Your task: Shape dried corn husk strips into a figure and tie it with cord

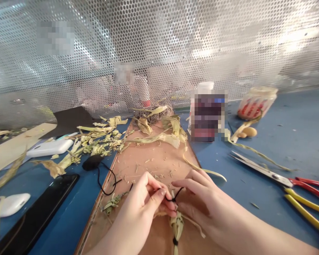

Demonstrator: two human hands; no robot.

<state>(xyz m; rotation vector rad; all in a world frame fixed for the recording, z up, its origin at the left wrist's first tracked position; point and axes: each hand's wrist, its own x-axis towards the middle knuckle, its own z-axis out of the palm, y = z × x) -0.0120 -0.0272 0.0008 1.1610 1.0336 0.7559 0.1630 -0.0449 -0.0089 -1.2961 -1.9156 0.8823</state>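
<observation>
My left hand (149, 202) has its thumb and fingers pinched together on a black thread (172, 200), looped round the top of a small bundle of dried leaves (177, 223). The bundle looks pale green and plaited, with a second black tie lower down. Curled in from the other side, my right hand (199, 198) has its fingers at the loose end of the thread; its exact grip is partly hidden. Both hands are above a brown board (149, 159) strewn with leaf crumbs. A smaller leaf piece (113, 204) lies left of my left hand.
Scissors (273, 176) with red and yellow handles lie at right. Behind stand a white bottle (206, 86) and a glass jar (257, 102). Dried husks (162, 139), a black thread bundle (92, 162), a phone (39, 216) and white cases (50, 147) lie about. A perforated metal screen (159, 46) rises at the back.
</observation>
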